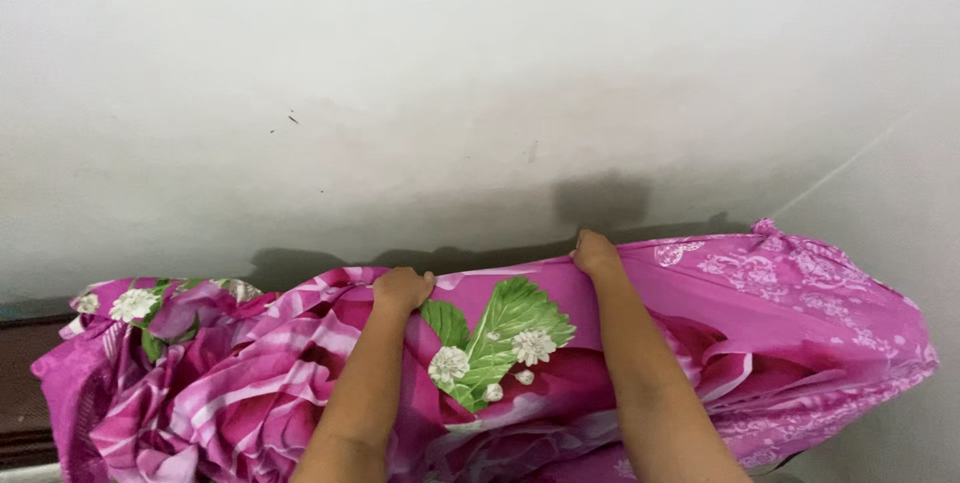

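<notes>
Both the left hand (402, 289) and right hand (596, 253) grip clamped on the pink floral sheet (700, 323), green leaf print (500, 333) between them.

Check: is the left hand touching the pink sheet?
Touching. The head view shows the left hand curled over the top edge of the pink sheet, fingers gripping its fabric.

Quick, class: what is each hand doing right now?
Left hand: closed, gripping the pink floral sheet at its top edge.
Right hand: closed on the same edge.

Two hands (402, 288) (596, 251), one pink floral sheet (760, 323).
</notes>
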